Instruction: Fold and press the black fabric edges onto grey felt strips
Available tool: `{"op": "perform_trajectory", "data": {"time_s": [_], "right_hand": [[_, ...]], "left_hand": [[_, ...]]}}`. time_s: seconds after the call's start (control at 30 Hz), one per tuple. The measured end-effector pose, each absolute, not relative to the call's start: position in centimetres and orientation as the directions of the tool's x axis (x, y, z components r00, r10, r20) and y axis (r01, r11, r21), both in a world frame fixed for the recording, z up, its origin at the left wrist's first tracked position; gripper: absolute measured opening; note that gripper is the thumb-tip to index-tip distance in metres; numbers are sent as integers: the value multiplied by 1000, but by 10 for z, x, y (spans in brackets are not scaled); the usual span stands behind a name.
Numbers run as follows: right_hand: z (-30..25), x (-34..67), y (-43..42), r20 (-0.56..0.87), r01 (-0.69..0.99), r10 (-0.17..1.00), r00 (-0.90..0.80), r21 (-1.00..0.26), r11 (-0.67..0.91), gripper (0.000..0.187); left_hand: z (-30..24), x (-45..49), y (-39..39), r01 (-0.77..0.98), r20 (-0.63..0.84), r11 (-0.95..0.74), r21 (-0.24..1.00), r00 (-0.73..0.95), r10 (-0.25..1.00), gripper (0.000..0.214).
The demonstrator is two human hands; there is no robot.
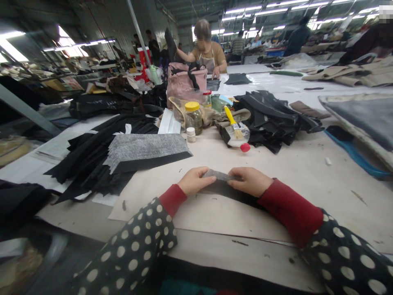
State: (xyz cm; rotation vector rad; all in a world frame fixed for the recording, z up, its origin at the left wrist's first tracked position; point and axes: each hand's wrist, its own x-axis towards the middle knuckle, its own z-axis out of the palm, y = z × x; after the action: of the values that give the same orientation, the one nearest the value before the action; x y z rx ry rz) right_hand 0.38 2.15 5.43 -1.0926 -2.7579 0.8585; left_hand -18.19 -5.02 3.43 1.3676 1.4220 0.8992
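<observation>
My left hand (193, 180) and my right hand (250, 181) pinch the two ends of a small grey strip of lining (220, 175), held just above a black piece of fabric (227, 190) that lies on the worktable (307, 172). Both hands have fingers closed on the strip. My sleeves are red cuffs under black cloth with white dots.
A stack of grey lining on black pieces (144, 150) lies to the left. Behind it stand a yellow-lidded jar (193, 117), a small white pot (190, 134), a yellow-handled brush (233, 123) on a glue container, and a black fabric heap (270, 116). A person (207, 51) works at the far end.
</observation>
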Motion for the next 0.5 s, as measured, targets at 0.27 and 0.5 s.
{"op": "perform_trajectory", "data": {"time_s": [0.27,0.5], "right_hand": [[65,28,35,-233,673,650,-723,-448,588,30],[51,65,73,-253,680,728,-637,-629,376,29]], "left_hand": [[31,-208,-43,212,-85,98,972,-70,994,26],[41,-241,-43,43,-137,156,987,-291,947,33]]}}
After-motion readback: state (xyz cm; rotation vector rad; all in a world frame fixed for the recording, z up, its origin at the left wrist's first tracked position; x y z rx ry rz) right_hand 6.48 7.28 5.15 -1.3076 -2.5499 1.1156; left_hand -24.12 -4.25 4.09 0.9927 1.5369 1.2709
